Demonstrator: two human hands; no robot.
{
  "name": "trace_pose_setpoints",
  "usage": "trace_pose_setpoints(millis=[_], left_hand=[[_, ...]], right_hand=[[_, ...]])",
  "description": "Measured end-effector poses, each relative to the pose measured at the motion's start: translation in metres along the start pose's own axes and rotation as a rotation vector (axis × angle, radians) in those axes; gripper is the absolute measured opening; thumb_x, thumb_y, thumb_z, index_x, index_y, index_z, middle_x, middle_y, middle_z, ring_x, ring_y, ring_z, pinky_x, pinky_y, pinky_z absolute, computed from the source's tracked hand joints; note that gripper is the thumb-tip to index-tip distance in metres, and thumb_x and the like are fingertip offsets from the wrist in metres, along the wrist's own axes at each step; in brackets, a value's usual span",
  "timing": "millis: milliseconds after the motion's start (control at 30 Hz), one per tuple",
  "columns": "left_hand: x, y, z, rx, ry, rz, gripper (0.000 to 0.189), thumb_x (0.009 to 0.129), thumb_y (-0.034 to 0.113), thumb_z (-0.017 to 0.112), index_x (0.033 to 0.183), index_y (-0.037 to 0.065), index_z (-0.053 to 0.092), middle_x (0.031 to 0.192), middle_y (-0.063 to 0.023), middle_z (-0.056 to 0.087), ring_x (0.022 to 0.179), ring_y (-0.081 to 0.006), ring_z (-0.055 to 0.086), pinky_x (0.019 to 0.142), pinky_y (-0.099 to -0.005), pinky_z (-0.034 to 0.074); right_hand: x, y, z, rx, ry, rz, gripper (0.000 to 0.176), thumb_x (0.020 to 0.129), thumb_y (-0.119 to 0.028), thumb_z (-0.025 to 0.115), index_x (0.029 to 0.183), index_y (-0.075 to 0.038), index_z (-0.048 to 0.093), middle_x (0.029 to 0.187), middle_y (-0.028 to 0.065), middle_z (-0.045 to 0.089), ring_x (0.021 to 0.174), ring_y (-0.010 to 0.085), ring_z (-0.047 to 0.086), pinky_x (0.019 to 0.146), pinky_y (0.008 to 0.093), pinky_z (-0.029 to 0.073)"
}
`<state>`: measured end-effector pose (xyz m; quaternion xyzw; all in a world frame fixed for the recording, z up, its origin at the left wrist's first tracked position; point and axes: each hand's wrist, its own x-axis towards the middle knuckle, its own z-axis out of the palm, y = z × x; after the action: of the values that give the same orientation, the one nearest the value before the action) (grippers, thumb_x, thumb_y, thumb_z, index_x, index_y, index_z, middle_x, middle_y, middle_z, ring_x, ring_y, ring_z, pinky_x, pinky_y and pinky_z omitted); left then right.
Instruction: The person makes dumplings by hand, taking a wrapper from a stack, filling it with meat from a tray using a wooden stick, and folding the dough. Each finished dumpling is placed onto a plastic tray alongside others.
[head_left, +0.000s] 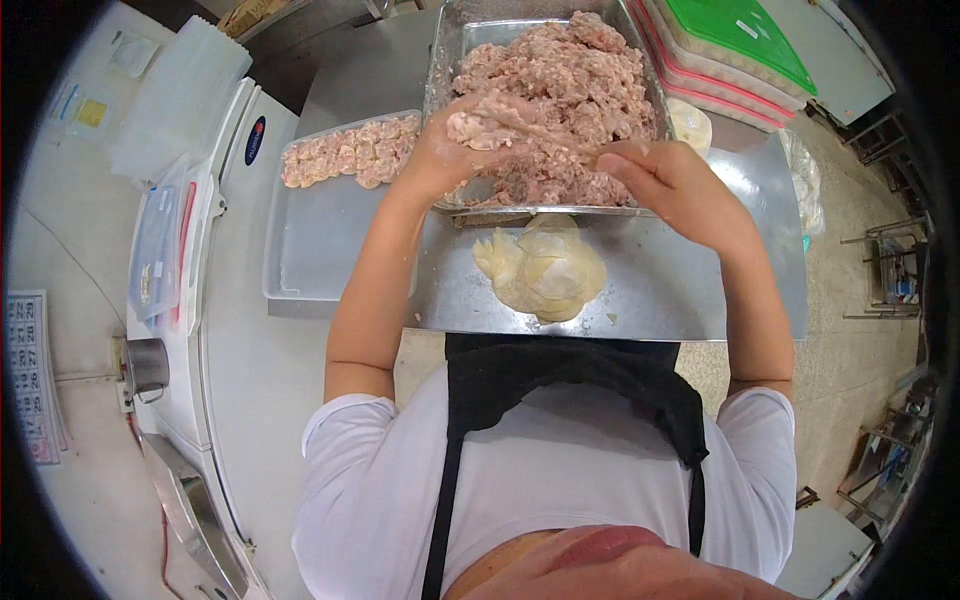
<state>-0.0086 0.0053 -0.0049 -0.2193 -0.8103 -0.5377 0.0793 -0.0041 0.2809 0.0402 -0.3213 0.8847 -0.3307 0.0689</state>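
Observation:
My left hand (447,158) is curled around a dumpling (478,131) of raw minced meat, over the left side of a metal tray (440,75). The wrapper under the meat is mostly hidden by my fingers. In my right hand (672,188) is a thin spatula (560,138), its tip reaching across to the meat in my left hand. A large mound of minced meat (570,75) fills much of the metal tray. Below it, a loose pile of pale round dumpling wrappers (548,272) lies on the steel table (650,285).
To the left, a translucent plastic tray (330,245) holds rows of filled dumplings (355,150) at its far end. Stacked boxes with a green lid (740,40) stand at the back right. A white freezer (260,330) borders the left side.

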Motion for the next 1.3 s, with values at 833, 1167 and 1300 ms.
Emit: trace_pose_setpoints(millis=[833, 1167, 1300], left_hand=[[-0.006, 0.007, 0.004, 0.030, 0.064, -0.056, 0.054, 0.073, 0.014, 0.079, 0.123, 0.005, 0.058, 0.106, -0.0062, 0.065, 0.097, -0.0151, 0.059, 0.087, -0.0301, 0.047], [0.003, -0.034, -0.001, 0.158, -0.025, -0.272, 0.062, 0.069, 0.017, 0.082, 0.124, 0.001, 0.059, 0.114, -0.0106, 0.065, 0.099, -0.0176, 0.061, 0.085, -0.0301, 0.049], [0.000, -0.054, -0.006, 0.194, -0.050, -0.257, 0.066, 0.071, 0.020, 0.083, 0.128, 0.001, 0.055, 0.115, -0.0112, 0.064, 0.099, -0.0177, 0.061, 0.078, -0.0279, 0.052]], right_hand=[[-0.015, 0.046, -0.014, -0.224, 0.171, 0.043, 0.029, 0.093, -0.030, 0.056, 0.102, -0.006, 0.069, 0.088, 0.0182, 0.067, 0.083, 0.0338, 0.066, 0.071, 0.0420, 0.051], [0.007, 0.026, 0.015, -0.317, 0.143, -0.121, 0.031, 0.092, -0.035, 0.057, 0.111, -0.013, 0.067, 0.084, 0.0160, 0.067, 0.079, 0.0337, 0.065, 0.071, 0.0414, 0.052], [0.028, 0.065, 0.056, -0.355, 0.270, -0.246, 0.026, 0.094, -0.030, 0.054, 0.109, -0.012, 0.065, 0.086, 0.0138, 0.066, 0.077, 0.0344, 0.064, 0.066, 0.0433, 0.052]])
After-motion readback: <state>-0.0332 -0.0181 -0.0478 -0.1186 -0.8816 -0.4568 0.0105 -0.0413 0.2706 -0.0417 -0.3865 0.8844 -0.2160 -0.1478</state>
